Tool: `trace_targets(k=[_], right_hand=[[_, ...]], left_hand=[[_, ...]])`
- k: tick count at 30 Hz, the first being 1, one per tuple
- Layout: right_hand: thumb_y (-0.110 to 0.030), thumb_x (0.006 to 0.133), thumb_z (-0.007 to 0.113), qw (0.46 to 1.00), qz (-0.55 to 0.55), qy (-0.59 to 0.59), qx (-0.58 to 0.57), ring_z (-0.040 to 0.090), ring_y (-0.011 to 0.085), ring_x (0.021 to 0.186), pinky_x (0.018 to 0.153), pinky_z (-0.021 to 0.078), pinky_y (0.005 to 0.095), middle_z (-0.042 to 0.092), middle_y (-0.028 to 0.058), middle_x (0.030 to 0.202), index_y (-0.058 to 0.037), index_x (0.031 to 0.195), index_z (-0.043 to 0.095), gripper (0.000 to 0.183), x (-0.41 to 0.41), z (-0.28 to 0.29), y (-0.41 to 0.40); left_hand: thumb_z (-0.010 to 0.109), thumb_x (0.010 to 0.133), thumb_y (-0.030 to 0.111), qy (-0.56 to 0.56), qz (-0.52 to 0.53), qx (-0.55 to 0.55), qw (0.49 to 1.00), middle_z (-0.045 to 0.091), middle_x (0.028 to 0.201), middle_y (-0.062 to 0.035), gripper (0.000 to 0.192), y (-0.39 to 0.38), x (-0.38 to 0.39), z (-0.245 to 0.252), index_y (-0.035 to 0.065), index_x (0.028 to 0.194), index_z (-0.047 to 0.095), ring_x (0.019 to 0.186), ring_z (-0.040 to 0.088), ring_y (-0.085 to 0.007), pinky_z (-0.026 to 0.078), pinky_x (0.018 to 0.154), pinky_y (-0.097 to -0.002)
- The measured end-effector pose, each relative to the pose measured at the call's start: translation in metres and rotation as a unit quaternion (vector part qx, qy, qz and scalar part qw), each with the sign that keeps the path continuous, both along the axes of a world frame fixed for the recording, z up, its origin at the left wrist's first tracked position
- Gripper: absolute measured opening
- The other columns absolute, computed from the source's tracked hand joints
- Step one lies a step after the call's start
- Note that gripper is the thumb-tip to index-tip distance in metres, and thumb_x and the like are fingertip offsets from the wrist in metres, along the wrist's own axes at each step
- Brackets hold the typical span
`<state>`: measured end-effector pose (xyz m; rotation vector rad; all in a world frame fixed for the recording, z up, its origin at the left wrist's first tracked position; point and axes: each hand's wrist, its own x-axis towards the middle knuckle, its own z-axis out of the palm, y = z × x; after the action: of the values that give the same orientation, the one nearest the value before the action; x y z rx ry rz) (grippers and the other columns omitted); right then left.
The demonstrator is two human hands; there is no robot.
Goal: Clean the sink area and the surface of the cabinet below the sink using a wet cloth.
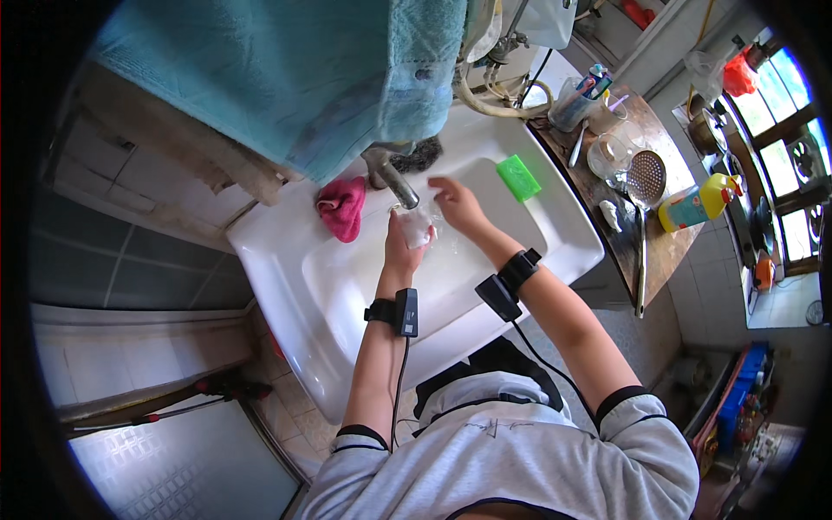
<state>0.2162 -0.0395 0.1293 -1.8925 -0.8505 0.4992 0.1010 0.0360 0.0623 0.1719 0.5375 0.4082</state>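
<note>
Under the metal faucet [398,185], my left hand [400,253] holds a small whitish, translucent item [415,229]. Whether that item is a cup, plastic or wet cloth I cannot tell. My right hand [460,207] hovers just right of the faucet's mouth, fingers apart and slightly bent, with nothing visible in it. Both hands are over the basin of a white ceramic sink [507,260]. A green soap bar or sponge [519,178] lies on the sink's right rim. To the left of the faucet rests a pink cloth [343,209].
A blue towel [279,78] hangs over the sink's back left. Beside the faucet sits a dark scouring pad [419,155]. The wooden counter [663,260] at right bears a skimmer [646,179], glass jars [610,157], a toothbrush cup [573,107] and a yellow bottle [695,203].
</note>
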Motion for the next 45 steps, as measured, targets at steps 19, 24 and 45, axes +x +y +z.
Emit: trace_targets(k=[19,24,45], right_hand=[[0.007,0.063,0.046,0.938,0.068,-0.335,0.061,0.043,0.0287,0.111,0.093,0.0361,0.0361,0.046,0.0088,0.123,-0.0108,0.120,0.046,0.060,-0.009,0.071,0.002],[0.004,0.064,0.046,0.970,0.069,-0.228,0.052,0.041,0.0364,0.111,0.093,0.0347,0.0409,0.024,0.0148,0.138,-0.0104,0.135,0.021,0.076,-0.038,0.054,-0.009],[-0.046,0.089,0.023,0.893,-0.090,0.437,-0.055,0.061,0.0267,0.053,0.044,0.0518,0.0345,0.059,0.0175,0.067,0.0077,0.086,0.053,0.062,-0.137,-0.041,-0.057]], left_hand=[[0.038,0.088,0.047,0.164,-0.034,0.059,0.984,0.032,0.048,0.0030,0.043,-0.002,0.004,0.018,0.0172,0.057,0.034,0.039,0.033,-0.0119,0.020,0.034,-0.0273],[0.040,0.088,0.042,0.224,-0.075,0.102,0.966,0.029,0.043,0.0040,0.043,-0.016,-0.017,0.019,0.0177,0.053,0.032,0.033,0.026,-0.0096,0.017,0.034,-0.0255],[0.034,0.089,0.036,0.323,-0.238,0.649,0.646,0.059,0.077,-0.0254,0.049,-0.053,-0.070,0.023,-0.0049,0.084,0.060,0.075,0.058,-0.0381,0.044,0.066,-0.0413]])
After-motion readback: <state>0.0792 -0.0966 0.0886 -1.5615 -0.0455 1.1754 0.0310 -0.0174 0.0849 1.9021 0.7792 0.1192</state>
